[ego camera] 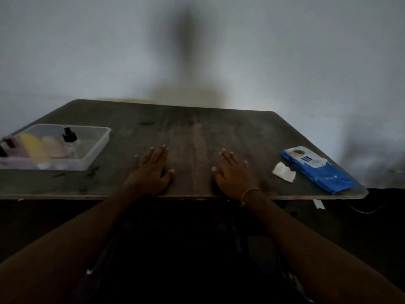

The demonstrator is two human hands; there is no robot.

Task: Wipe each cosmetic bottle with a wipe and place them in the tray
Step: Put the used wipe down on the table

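Head view: both hands, left point(151, 170) and right point(233, 172), are lying flat, empty, apart on table point(197, 128); bottles point(43, 148) seemingly all sitting in tray point(99, 142); task probably finishing.

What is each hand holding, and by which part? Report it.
Nothing is held. The left hand and right hand lie flat and open on the table, apart from the used wipe.

A dark wooden table point(197, 137) is set against a pale wall; a clear plastic tray point(99, 142) is placed at its left edge; a blue wipes pack point(317, 170) is laid near the right corner, with a used white wipe point(283, 172) just beside it; both hands, left point(149, 172) and right point(234, 174), are rested flat at the near edge.
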